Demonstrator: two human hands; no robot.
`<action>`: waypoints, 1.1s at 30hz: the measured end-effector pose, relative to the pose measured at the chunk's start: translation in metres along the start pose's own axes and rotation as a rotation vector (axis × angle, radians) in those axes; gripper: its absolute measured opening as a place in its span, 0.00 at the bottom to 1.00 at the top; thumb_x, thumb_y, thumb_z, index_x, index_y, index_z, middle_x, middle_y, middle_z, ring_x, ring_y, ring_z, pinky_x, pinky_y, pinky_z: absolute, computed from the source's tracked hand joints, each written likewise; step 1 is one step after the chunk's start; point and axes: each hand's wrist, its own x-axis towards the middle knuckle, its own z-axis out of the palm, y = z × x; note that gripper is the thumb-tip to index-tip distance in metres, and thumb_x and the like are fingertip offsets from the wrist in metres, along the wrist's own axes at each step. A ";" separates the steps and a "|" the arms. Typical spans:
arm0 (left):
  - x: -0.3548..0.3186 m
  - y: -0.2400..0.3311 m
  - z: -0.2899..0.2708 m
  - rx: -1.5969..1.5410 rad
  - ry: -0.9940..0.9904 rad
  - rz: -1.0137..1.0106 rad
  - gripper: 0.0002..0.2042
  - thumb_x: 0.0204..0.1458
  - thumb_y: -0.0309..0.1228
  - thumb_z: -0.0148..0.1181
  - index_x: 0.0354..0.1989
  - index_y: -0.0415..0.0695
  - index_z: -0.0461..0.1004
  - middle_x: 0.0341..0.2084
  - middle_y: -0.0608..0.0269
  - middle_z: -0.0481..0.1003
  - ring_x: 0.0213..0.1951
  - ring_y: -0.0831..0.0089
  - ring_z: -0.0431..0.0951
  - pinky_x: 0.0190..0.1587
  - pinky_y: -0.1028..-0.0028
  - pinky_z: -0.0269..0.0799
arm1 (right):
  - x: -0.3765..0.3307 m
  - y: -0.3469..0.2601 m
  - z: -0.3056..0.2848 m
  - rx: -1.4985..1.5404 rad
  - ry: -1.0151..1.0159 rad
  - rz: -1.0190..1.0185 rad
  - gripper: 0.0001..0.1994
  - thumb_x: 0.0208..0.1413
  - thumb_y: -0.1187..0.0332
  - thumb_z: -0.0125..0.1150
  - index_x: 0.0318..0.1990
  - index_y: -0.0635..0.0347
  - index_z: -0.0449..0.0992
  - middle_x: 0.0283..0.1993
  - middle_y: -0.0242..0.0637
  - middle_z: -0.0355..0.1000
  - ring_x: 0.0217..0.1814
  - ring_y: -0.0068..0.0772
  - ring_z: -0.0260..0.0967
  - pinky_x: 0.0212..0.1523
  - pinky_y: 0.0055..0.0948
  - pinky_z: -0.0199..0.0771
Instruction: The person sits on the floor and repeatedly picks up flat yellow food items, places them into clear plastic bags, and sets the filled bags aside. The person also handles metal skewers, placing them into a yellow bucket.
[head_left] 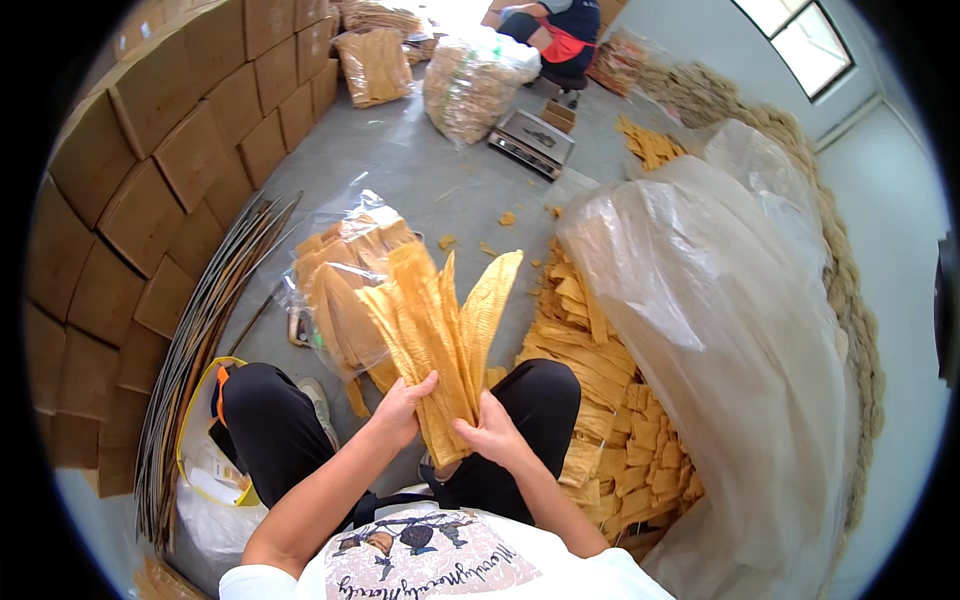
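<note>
Between my knees I hold a bundle of dried yellow tofu-skin strips (440,340), upright, its upper ends fanned apart. My left hand (402,408) grips the lower left side with the thumb across the front. On the lower right side, my right hand (490,432) is closed round the strips, thumb in front. Just beyond, a clear plastic bag (335,265) holds more strips of the same kind; the held bundle overlaps its right part. To the right of my knee lies a large pile of yellow strips (610,440), partly covered by a translucent plastic sheet (690,270).
Stacked cardboard boxes (170,190) line the left, with long thin rods (210,330) beside them. A yellow-rimmed container (190,420) stands by my left knee. Farther off are a filled clear sack (475,85), a scale (532,140) and a seated person (565,35). Thick braided rope (800,160) edges the right wall.
</note>
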 end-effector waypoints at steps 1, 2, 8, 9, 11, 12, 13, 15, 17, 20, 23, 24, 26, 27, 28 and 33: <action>0.000 -0.007 -0.008 -0.007 0.013 0.011 0.18 0.56 0.33 0.53 0.54 0.43 0.63 0.49 0.61 0.70 0.50 0.68 0.71 0.53 0.65 0.66 | -0.004 -0.004 0.004 -0.100 0.053 -0.029 0.26 0.44 0.80 0.52 0.55 0.72 0.58 0.52 0.45 0.65 0.56 0.33 0.63 0.56 0.28 0.61; 0.000 -0.009 -0.006 -0.012 0.023 0.019 0.18 0.56 0.33 0.53 0.54 0.43 0.62 0.49 0.62 0.70 0.50 0.67 0.70 0.53 0.65 0.66 | -0.007 -0.013 0.007 -0.201 0.110 -0.056 0.27 0.42 0.81 0.50 0.55 0.73 0.57 0.52 0.49 0.65 0.56 0.37 0.64 0.56 0.29 0.61; -0.006 -0.012 0.011 -0.131 -0.029 -0.105 0.24 0.53 0.45 0.56 0.55 0.47 0.61 0.49 0.63 0.69 0.50 0.68 0.69 0.53 0.66 0.65 | -0.019 -0.042 0.028 -0.823 0.224 0.038 0.30 0.40 0.78 0.50 0.56 0.75 0.55 0.53 0.62 0.61 0.55 0.58 0.61 0.52 0.40 0.67; -0.005 -0.013 0.009 -0.172 -0.026 -0.115 0.24 0.51 0.44 0.59 0.53 0.45 0.64 0.47 0.62 0.70 0.49 0.69 0.70 0.52 0.66 0.66 | -0.019 -0.041 0.038 -0.996 0.196 0.028 0.31 0.41 0.76 0.52 0.57 0.76 0.53 0.55 0.64 0.58 0.56 0.61 0.58 0.52 0.41 0.67; -0.005 -0.010 0.008 -0.058 0.014 -0.213 0.21 0.51 0.40 0.60 0.51 0.44 0.66 0.44 0.62 0.72 0.48 0.68 0.71 0.51 0.66 0.66 | -0.022 -0.038 0.045 -1.123 0.076 -0.044 0.31 0.44 0.73 0.54 0.57 0.78 0.52 0.59 0.67 0.52 0.62 0.66 0.50 0.61 0.42 0.56; -0.008 -0.003 0.018 -0.004 0.035 -0.263 0.20 0.51 0.38 0.60 0.50 0.43 0.67 0.43 0.62 0.73 0.47 0.68 0.72 0.51 0.66 0.67 | -0.024 -0.034 0.044 -1.168 0.047 -0.163 0.32 0.47 0.71 0.55 0.57 0.80 0.51 0.61 0.67 0.50 0.64 0.66 0.47 0.64 0.42 0.52; -0.012 0.009 0.027 0.111 0.064 -0.296 0.18 0.50 0.33 0.59 0.48 0.40 0.69 0.44 0.58 0.72 0.49 0.65 0.71 0.54 0.63 0.64 | -0.031 -0.038 0.034 -0.970 -0.001 -0.203 0.33 0.48 0.69 0.57 0.58 0.78 0.52 0.63 0.67 0.48 0.66 0.63 0.45 0.65 0.41 0.48; -0.005 0.031 0.024 0.131 0.089 -0.223 0.17 0.46 0.27 0.58 0.46 0.37 0.69 0.40 0.55 0.74 0.43 0.61 0.75 0.49 0.60 0.69 | -0.036 -0.057 -0.008 -0.398 -0.092 -0.291 0.30 0.48 0.66 0.62 0.57 0.70 0.61 0.66 0.61 0.46 0.70 0.53 0.43 0.66 0.39 0.45; 0.002 0.068 0.035 0.176 0.153 -0.240 0.18 0.44 0.24 0.58 0.46 0.35 0.68 0.38 0.53 0.74 0.40 0.59 0.76 0.47 0.58 0.71 | -0.039 -0.064 -0.053 -0.493 0.270 -0.327 0.19 0.49 0.70 0.61 0.50 0.61 0.71 0.63 0.48 0.57 0.67 0.42 0.52 0.63 0.35 0.52; 0.022 0.113 0.040 0.309 0.235 -0.185 0.18 0.43 0.22 0.58 0.45 0.33 0.67 0.36 0.50 0.74 0.39 0.59 0.76 0.45 0.59 0.73 | -0.032 -0.031 -0.126 -0.216 0.630 -0.077 0.17 0.52 0.71 0.54 0.50 0.63 0.70 0.59 0.45 0.62 0.57 0.39 0.63 0.56 0.36 0.63; 0.035 0.133 0.036 0.330 0.318 -0.075 0.17 0.43 0.20 0.57 0.44 0.31 0.67 0.35 0.49 0.74 0.38 0.59 0.76 0.43 0.60 0.73 | -0.002 0.099 -0.218 -0.243 0.622 0.360 0.26 0.56 0.62 0.54 0.60 0.64 0.58 0.63 0.49 0.56 0.56 0.37 0.63 0.52 0.32 0.66; 0.040 0.133 0.035 0.358 0.338 -0.077 0.17 0.43 0.20 0.57 0.44 0.31 0.67 0.35 0.49 0.74 0.38 0.59 0.76 0.43 0.61 0.74 | 0.008 0.133 -0.246 -0.403 0.652 0.467 0.29 0.55 0.60 0.54 0.60 0.66 0.56 0.62 0.51 0.56 0.54 0.38 0.65 0.50 0.32 0.67; 0.042 0.132 0.028 0.415 0.411 -0.076 0.17 0.43 0.20 0.56 0.44 0.30 0.67 0.35 0.48 0.73 0.38 0.59 0.77 0.42 0.61 0.74 | 0.030 0.145 -0.286 -0.496 0.699 0.618 0.35 0.53 0.52 0.56 0.59 0.72 0.55 0.58 0.54 0.61 0.47 0.40 0.68 0.43 0.32 0.70; 0.046 0.129 0.028 0.387 0.391 -0.103 0.17 0.43 0.20 0.57 0.44 0.31 0.67 0.35 0.49 0.74 0.36 0.58 0.77 0.41 0.60 0.74 | 0.045 0.143 -0.321 -0.510 0.703 0.563 0.35 0.52 0.51 0.56 0.58 0.72 0.58 0.52 0.52 0.65 0.45 0.39 0.68 0.42 0.33 0.69; 0.052 0.125 0.026 0.362 0.364 -0.138 0.17 0.43 0.20 0.57 0.43 0.31 0.67 0.34 0.49 0.74 0.35 0.58 0.77 0.39 0.58 0.75 | 0.055 0.141 -0.358 -0.528 0.716 0.515 0.35 0.51 0.49 0.56 0.57 0.71 0.61 0.47 0.50 0.70 0.43 0.37 0.67 0.41 0.34 0.68; 0.059 0.120 0.041 0.285 0.338 -0.164 0.17 0.42 0.19 0.58 0.43 0.31 0.67 0.34 0.49 0.74 0.34 0.59 0.77 0.38 0.59 0.75 | 0.098 0.103 -0.460 -0.516 1.101 0.400 0.33 0.49 0.51 0.57 0.55 0.70 0.63 0.49 0.46 0.68 0.49 0.37 0.64 0.49 0.34 0.65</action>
